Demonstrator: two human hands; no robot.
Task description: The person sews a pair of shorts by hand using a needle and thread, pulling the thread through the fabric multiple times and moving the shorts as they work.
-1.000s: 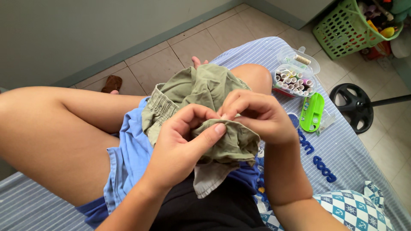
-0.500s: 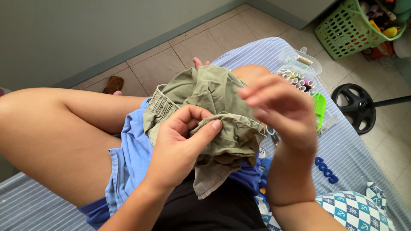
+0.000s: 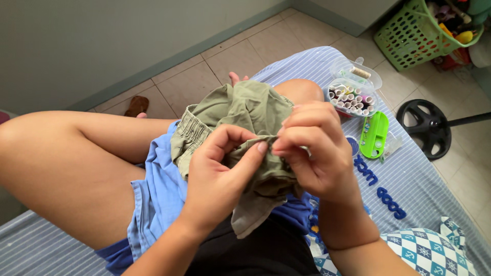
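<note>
Two hands meet over the olive-green garment (image 3: 245, 110) in the head view, the only view here. The left hand (image 3: 220, 176) pinches a bunched fold of the cloth between thumb and fingers, thumb tip pressed onto the ridge of fabric, and it sits much as it did a second ago. The right hand (image 3: 312, 153) is what has changed: half a second ago it was lifted up and away from the fold, fingers loosely spread; now it is back down, just beside the left thumb, fingertips drawn together in a tight pinch at the edge of the same fold. What it pinches is too small to make out, whether needle or thread. That lift and return reads, as a judgement, like one pull of a stitch finished and the next one being set at the same spot on the cloth.

Beyond the right hand, on the striped bed sheet (image 3: 419, 174), lie a clear box of thread spools (image 3: 353, 92) and a bright green plastic case (image 3: 373, 134), both well apart from the hands. Farther off, on the tiled floor, stands a green basket (image 3: 409, 36).
</note>
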